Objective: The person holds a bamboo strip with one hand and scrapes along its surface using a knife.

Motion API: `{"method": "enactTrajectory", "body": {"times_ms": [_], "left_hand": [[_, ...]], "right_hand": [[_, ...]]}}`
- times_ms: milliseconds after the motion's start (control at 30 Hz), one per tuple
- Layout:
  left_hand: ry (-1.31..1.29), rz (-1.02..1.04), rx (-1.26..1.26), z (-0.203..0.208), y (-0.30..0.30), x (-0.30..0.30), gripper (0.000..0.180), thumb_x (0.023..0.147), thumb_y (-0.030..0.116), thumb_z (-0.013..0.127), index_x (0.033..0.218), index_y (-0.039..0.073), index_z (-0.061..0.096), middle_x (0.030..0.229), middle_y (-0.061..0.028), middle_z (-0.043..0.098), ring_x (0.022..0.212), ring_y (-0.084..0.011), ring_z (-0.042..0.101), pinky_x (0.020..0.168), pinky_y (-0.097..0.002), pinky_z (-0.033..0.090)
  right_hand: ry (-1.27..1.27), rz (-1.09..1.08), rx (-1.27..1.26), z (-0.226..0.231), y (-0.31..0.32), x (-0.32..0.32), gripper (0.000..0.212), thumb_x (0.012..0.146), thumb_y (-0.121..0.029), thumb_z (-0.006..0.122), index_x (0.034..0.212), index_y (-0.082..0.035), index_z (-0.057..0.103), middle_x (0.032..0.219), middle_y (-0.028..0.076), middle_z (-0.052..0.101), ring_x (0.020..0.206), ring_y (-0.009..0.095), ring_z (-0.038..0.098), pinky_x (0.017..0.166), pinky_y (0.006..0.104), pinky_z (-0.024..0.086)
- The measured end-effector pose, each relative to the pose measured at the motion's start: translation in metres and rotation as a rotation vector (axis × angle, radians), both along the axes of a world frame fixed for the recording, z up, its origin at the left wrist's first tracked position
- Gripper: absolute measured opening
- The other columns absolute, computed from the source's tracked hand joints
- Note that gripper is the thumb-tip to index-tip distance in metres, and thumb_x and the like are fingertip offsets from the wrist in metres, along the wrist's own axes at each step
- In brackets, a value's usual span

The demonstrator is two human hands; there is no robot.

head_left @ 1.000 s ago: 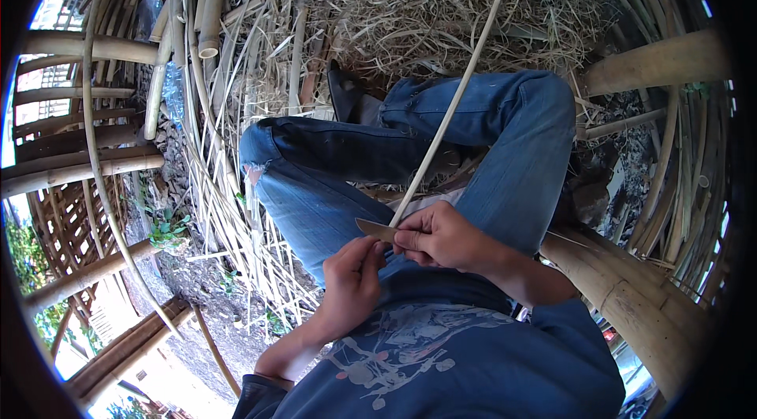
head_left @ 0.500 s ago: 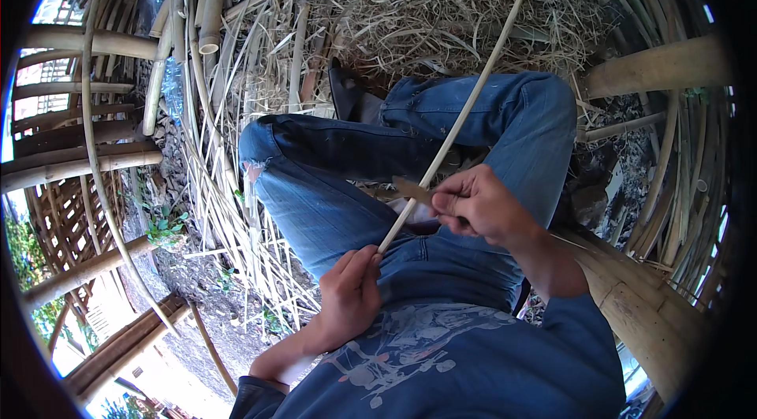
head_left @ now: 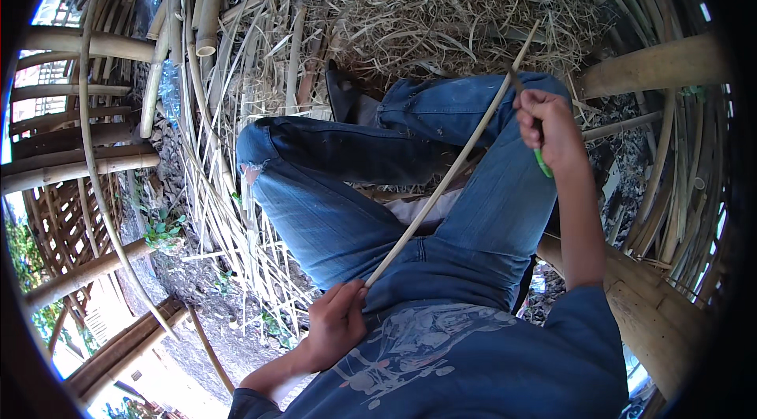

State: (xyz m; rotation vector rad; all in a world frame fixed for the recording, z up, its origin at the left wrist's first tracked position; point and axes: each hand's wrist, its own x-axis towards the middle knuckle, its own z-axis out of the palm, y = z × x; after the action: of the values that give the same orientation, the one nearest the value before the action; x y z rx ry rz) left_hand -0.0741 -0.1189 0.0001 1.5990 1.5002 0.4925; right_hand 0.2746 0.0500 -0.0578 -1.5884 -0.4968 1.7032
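Observation:
A long pale bamboo strip (head_left: 441,186) slants across my lap, its far end over the heap of shavings. Near my belly, my left hand (head_left: 337,315) is closed round the strip's near end. Above my right thigh, my right hand (head_left: 548,126) grips a knife (head_left: 542,160) with a green handle. Its dark blade crosses the strip close to the far end and appears to touch it. Most of the handle is hidden in my fist.
Curly bamboo shavings (head_left: 441,17) heap up beyond my legs. Split strips (head_left: 252,238) litter the ground at the left. A thick bamboo pole (head_left: 646,324) runs along my right side. Bamboo railings (head_left: 87,159) stand at the left, and a plastic bottle (head_left: 170,88) lies near them.
My right hand has moved away from my lap with the knife, toward the strip's far end. My left hand has drawn the strip slightly toward my body.

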Motion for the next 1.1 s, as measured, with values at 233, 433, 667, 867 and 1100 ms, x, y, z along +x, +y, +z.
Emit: {"method": "enactTrajectory", "body": {"times_ms": [233,433,667,867,1100], "left_hand": [[-0.07,0.191,-0.062,-0.015,0.027,0.008,0.01,0.09,-0.003,0.054,0.095,-0.004,0.063,0.066,-0.0113,0.057,0.055,-0.0162,0.056,0.051,-0.0278,0.043],[-0.202,0.245,-0.149,-0.023,0.052,0.03,0.014,0.094,0.003,0.052,0.098,-0.005,0.062,0.069,-0.0062,0.058,0.062,-0.0084,0.051,0.055,-0.0229,0.041],[-0.3,0.257,-0.114,-0.025,0.056,0.044,0.009,0.091,-0.002,0.054,0.095,-0.005,0.062,0.071,-0.0118,0.059,0.059,-0.014,0.056,0.055,-0.0267,0.044],[-0.201,0.161,0.101,-0.021,0.058,0.051,0.005,0.088,-0.006,0.054,0.086,-0.005,0.059,0.067,-0.0134,0.053,0.054,-0.021,0.054,0.051,-0.0293,0.042],[-0.138,0.128,0.175,-0.015,0.056,0.053,0.005,0.087,-0.006,0.055,0.089,-0.003,0.059,0.067,-0.0128,0.051,0.053,-0.0215,0.052,0.049,-0.0307,0.04]], "right_hand": [[0.178,-0.053,0.275,0.013,-0.039,-0.055,0.02,0.097,-0.017,0.05,0.084,-0.002,0.055,0.061,0.001,0.049,0.047,0.006,0.044,0.041,0.0201,0.033],[0.312,0.464,0.164,0.006,-0.089,-0.134,0.028,0.097,-0.028,0.053,0.091,-0.001,0.059,0.065,0.003,0.057,0.053,0.013,0.055,0.051,0.0254,0.042],[-0.33,0.628,0.583,0.017,-0.093,-0.145,0.035,0.097,-0.033,0.05,0.087,0.0,0.055,0.063,0.014,0.061,0.06,0.03,0.065,0.052,0.0376,0.047],[-0.625,0.608,0.835,0.005,-0.097,-0.146,0.034,0.097,-0.033,0.049,0.081,-0.002,0.052,0.057,0.012,0.057,0.051,0.029,0.061,0.045,0.0383,0.046],[-0.845,0.577,1.013,0.006,-0.094,-0.141,0.035,0.096,-0.034,0.051,0.078,-0.004,0.052,0.057,0.01,0.057,0.049,0.025,0.061,0.043,0.0337,0.047]]}}
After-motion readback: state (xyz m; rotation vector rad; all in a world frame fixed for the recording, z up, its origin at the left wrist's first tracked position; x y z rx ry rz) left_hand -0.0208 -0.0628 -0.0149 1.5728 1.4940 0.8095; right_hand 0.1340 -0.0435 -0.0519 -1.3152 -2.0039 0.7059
